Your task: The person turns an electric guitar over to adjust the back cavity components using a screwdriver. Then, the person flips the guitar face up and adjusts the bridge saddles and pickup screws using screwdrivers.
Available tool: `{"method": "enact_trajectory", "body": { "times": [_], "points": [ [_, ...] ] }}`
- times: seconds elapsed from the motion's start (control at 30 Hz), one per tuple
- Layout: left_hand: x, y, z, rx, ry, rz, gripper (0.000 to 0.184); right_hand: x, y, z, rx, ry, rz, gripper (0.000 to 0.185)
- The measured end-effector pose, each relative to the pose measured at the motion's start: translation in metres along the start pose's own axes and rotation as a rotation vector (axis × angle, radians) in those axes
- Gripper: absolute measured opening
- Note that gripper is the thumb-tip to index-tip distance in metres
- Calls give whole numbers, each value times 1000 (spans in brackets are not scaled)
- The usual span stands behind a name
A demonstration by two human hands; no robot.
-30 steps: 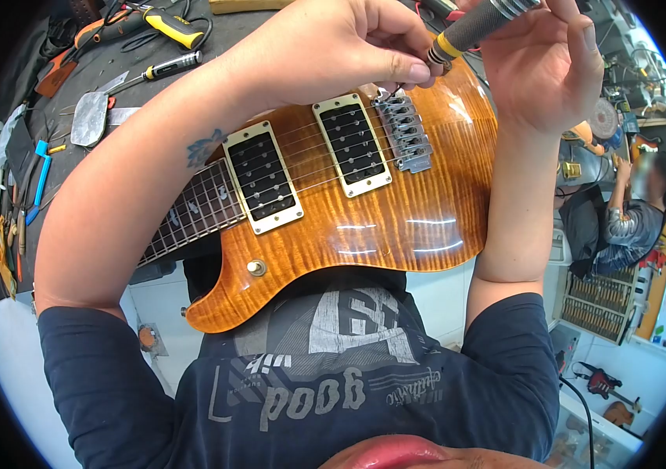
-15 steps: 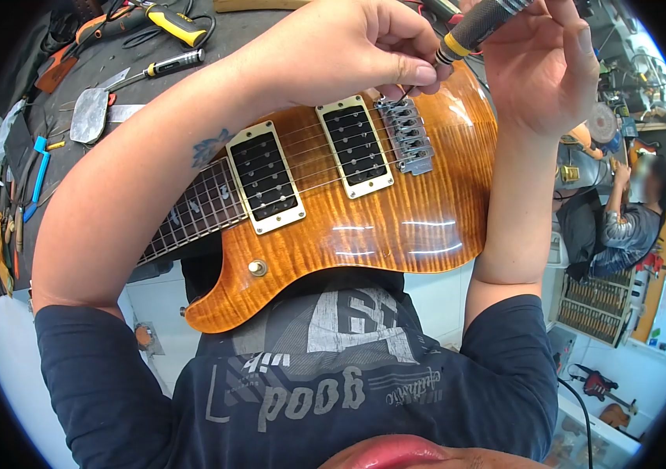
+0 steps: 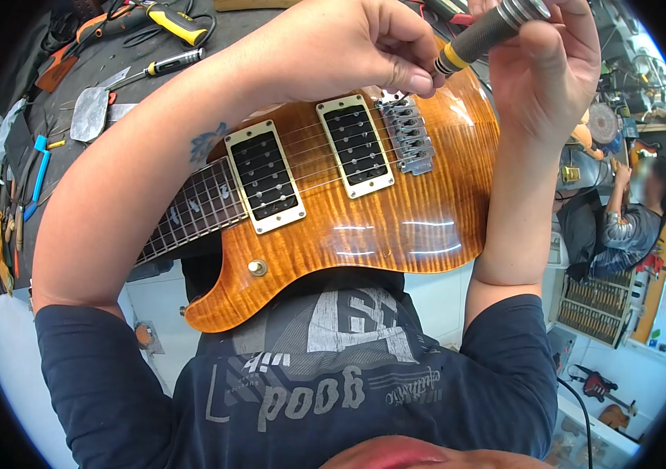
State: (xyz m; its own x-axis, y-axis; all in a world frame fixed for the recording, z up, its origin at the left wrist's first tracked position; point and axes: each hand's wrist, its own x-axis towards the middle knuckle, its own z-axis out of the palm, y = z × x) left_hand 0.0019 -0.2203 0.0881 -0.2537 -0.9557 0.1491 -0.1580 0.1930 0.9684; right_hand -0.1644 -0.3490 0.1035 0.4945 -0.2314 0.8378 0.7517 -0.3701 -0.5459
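Observation:
A screwdriver (image 3: 480, 43) with a dark knurled handle and a yellow ring slants over the bridge end of an amber flame-top electric guitar (image 3: 333, 227). My left hand (image 3: 395, 51) pinches around the lower end of the screwdriver; its shaft is mostly hidden by the fingers. My right hand (image 3: 546, 74) is at the handle, with the thumb near the end cap and fingers partly behind it. Below my left fingertips lies the metal bridge (image 3: 409, 137) with its saddles. Two cream-framed pickups (image 3: 354, 146) sit left of the bridge. My left forearm crosses above the fretboard (image 3: 192, 215).
On the dark bench (image 3: 141, 141) lie another screwdriver (image 3: 177, 62), a yellow-black tool (image 3: 175, 25), and a blue tool (image 3: 38, 176). At the right another person (image 3: 634, 211) sits by a bench. A red guitar (image 3: 595, 384) is farther back.
My right hand has shifted its hold, with the thumb now nearer the handle's end. The screwdriver handle leans slightly more to the right. My left hand stays nearly in place.

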Motion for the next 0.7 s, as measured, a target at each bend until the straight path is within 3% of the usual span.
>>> {"method": "enact_trajectory", "body": {
  "times": [0.3,0.4,0.57,0.7],
  "points": [
    [1,-5,4,100,44,88,7,1,-19,8,-66,69,169,66],
    [1,7,1,143,36,7,9,2,-21,10,-38,58,193,63],
    [6,-7,4,67,25,14,10,4,2,10,125,16,-12,54],
    [3,-7,4,-17,36,70,9,1,9,-20,125,-105,33,50]
  ]
}}
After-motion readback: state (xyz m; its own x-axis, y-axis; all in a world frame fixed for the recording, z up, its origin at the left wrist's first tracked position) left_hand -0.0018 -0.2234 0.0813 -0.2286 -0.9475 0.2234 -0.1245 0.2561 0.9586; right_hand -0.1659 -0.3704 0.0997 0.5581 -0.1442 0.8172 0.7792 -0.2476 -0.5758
